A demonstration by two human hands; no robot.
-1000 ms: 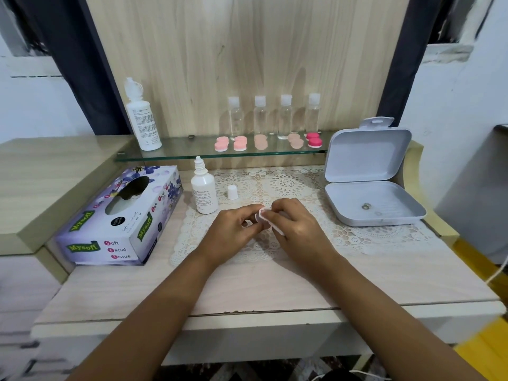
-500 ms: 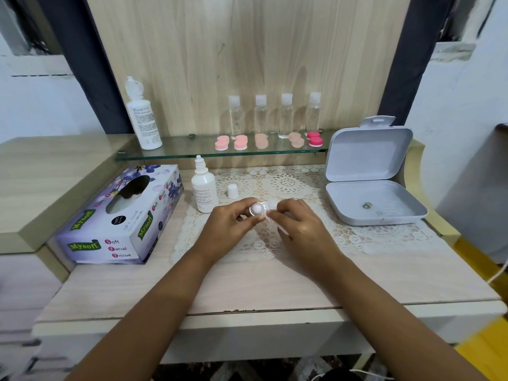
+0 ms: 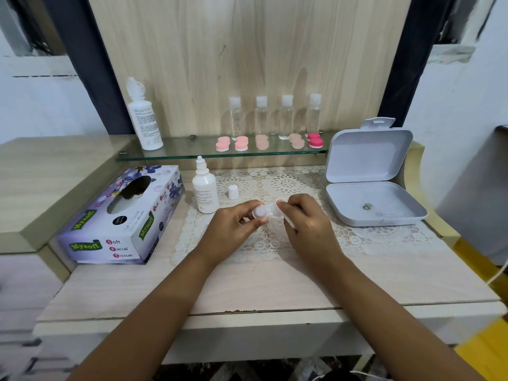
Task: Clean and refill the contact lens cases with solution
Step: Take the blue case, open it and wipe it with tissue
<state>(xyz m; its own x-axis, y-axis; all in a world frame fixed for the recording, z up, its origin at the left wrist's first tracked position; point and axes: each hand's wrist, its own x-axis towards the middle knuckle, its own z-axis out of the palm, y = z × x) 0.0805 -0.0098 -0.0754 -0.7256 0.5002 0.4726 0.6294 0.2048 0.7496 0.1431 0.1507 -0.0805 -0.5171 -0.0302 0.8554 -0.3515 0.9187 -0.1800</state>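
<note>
Lens case point(image 3: 268, 210), small and white, is held just above the lace mat point(image 3: 371, 237) in the middle of the table point(image 3: 275, 287), between both hands. At the far left, a purple tissue box point(image 3: 121, 215) is laid on the table. Behind it, a tall white bottle point(image 3: 144, 119) is stood on the glass shelf point(image 3: 192, 149). Just right of the box, a small white bottle point(image 3: 204, 191) is stood upright with its top off, and its little white cap point(image 3: 233, 192) is set beside it on the mat. Next is seen the left hand point(image 3: 231, 229): its fingers are curled, and the round left end of the case is pinched between thumb and fingers. The right end of the case is gripped by the right hand point(image 3: 308, 226), with its fingers bent around it. A small white piece is seen under that thumb, and what it is cannot be told. On the shelf behind the hands, four clear bottles point(image 3: 261, 116) are lined up. Pink cases point(image 3: 241, 143) are laid in front of them, with the darkest pink pair point(image 3: 315, 140) at the right end. At the far right, a white box point(image 3: 368, 155) is set open on the mat with its lid stood up, and a small round thing point(image 3: 367, 207) is seen inside.
</note>
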